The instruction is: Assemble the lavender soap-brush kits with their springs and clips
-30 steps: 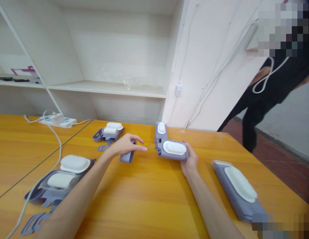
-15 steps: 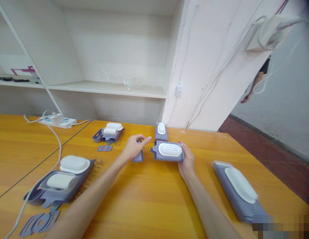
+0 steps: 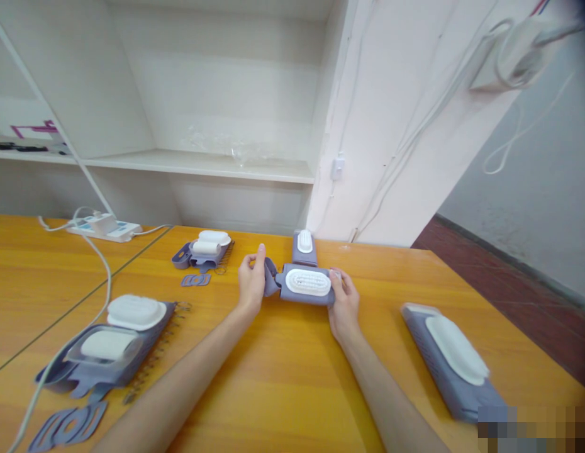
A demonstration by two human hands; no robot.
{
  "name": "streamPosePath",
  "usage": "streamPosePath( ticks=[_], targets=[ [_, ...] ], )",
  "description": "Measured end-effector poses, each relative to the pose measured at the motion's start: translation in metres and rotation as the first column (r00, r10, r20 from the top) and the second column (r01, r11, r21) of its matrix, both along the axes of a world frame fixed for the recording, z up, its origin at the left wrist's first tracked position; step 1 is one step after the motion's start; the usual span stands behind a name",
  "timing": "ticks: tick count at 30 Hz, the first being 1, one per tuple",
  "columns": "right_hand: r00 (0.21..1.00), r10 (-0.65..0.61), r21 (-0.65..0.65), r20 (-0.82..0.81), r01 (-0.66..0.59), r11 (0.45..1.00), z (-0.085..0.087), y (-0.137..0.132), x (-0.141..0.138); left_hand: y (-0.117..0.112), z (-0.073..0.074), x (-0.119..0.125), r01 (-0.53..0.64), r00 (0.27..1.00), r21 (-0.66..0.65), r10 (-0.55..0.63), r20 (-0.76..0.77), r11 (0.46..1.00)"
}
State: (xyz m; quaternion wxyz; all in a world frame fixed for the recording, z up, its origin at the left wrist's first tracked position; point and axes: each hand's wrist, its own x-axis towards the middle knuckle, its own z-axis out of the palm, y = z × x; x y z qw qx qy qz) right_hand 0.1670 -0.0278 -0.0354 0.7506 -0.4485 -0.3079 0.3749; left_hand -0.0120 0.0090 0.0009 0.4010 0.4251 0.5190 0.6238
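Note:
On the orange table [image 3: 283, 371], my right hand [image 3: 343, 303] grips the right end of a grey-purple box with a white ribbed oval top [image 3: 306, 284]. My left hand [image 3: 253, 281] is closed on a small grey end piece [image 3: 270, 280] and presses it against the box's left end. A second similar box [image 3: 304, 246] stands just behind them.
A larger grey unit with a white pad [image 3: 455, 362] lies at the right. At the left sit a pile of grey and white parts [image 3: 114, 336], a flat grey cutout [image 3: 68, 426] and a white cable [image 3: 56, 358]. Another parts pile [image 3: 204, 250] and a power strip [image 3: 102, 228] lie farther back.
My left hand picked the grey end piece off the table and brought it right to the box's end. My right hand turned the box level. A person at the right went out of view.

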Motion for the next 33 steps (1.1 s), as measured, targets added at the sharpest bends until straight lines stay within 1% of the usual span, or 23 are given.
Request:
streamPosePath(
  ticks=[1,3,8,11,13,15,18,19,21,23,24,26,28,30,33],
  targets=[
    [0.999,-0.021,-0.001,-0.034,0.021,1.0,0.0,0.001,0.0,-0.001,-0.002,0.002,0.016,0.999,0.002,-0.016,0.048,1.0],
    [0.995,-0.057,-0.005,-0.085,0.057,0.998,-0.001,0.002,0.001,-0.003,-0.007,0.005,0.081,0.992,0.002,-0.081,0.092,0.997],
    [0.986,-0.124,-0.008,-0.111,0.124,0.992,-0.002,0.005,0.007,-0.01,-0.016,0.008,0.264,0.961,-0.044,-0.258,0.101,0.964],
    [0.982,-0.148,-0.014,-0.114,0.148,0.989,-0.001,0.005,0.012,-0.01,-0.017,0.001,0.318,0.942,-0.045,-0.311,0.126,0.947],
    [0.988,-0.133,-0.016,-0.084,0.132,0.991,0.0,0.003,0.014,-0.009,-0.016,-0.004,0.324,0.938,-0.033,-0.317,0.139,0.945],
    [0.995,-0.091,-0.011,-0.031,0.091,0.996,0.001,0.0,0.014,-0.01,-0.016,-0.006,0.333,0.938,-0.015,-0.329,0.112,0.943],
    [0.998,-0.054,0.006,0.036,0.054,0.999,0.002,-0.002,0.011,-0.014,-0.015,-0.004,0.334,0.942,0.057,-0.332,-0.034,0.941],
    [0.998,-0.053,0.007,0.037,0.052,0.999,0.002,-0.002,0.011,-0.016,-0.015,-0.002,0.326,0.944,0.084,-0.319,-0.086,0.942],
    [0.998,-0.063,0.001,-0.015,0.063,0.998,0.002,-0.001,0.01,-0.019,-0.014,0.001,0.297,0.949,0.115,-0.28,-0.147,0.948],
    [0.993,-0.07,-0.01,-0.099,0.07,0.998,0.002,0.0,0.012,-0.021,-0.014,0.003,0.282,0.953,0.093,-0.268,-0.139,0.955],
    [0.989,-0.071,-0.013,-0.13,0.07,0.997,0.003,0.001,0.013,-0.022,-0.014,0.003,0.29,0.953,0.07,-0.281,-0.117,0.955],
    [0.989,-0.056,-0.016,-0.137,0.054,0.998,0.003,0.001,0.013,-0.023,-0.015,0.004,0.312,0.949,0.032,-0.309,-0.065,0.95],
    [0.996,-0.014,-0.02,-0.09,0.012,1.0,0.004,-0.001,0.011,-0.023,-0.017,0.004,0.308,0.951,0.034,-0.307,-0.034,0.951],
    [1.0,0.018,-0.016,-0.003,-0.018,1.0,0.005,-0.003,0.006,-0.022,-0.018,0.004,0.274,0.962,0.055,-0.272,-0.031,0.96],
    [0.992,-0.017,0.011,0.123,0.016,1.0,0.004,-0.006,0.0,-0.021,-0.018,0.004,0.258,0.966,0.055,-0.258,-0.019,0.965]
  ],
)
